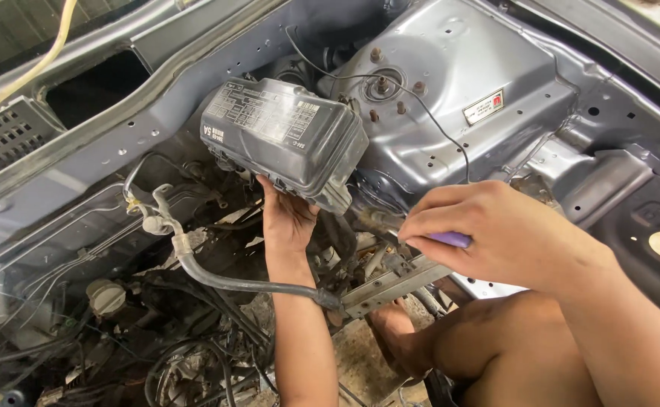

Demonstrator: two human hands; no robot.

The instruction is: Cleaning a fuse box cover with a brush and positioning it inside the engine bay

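Now — left hand (288, 218) under black fuse box (285, 136) | right hand (488, 237) grips purple tool (450, 240)

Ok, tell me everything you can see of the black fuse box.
The black fuse box is a boxy plastic housing with rounded corners, its lid printed with a white diagram. It sits tilted in the grey engine bay, lifted clear of the strut tower behind it. The left hand props it from underneath; wiring hangs below it. The right hand does not touch it.
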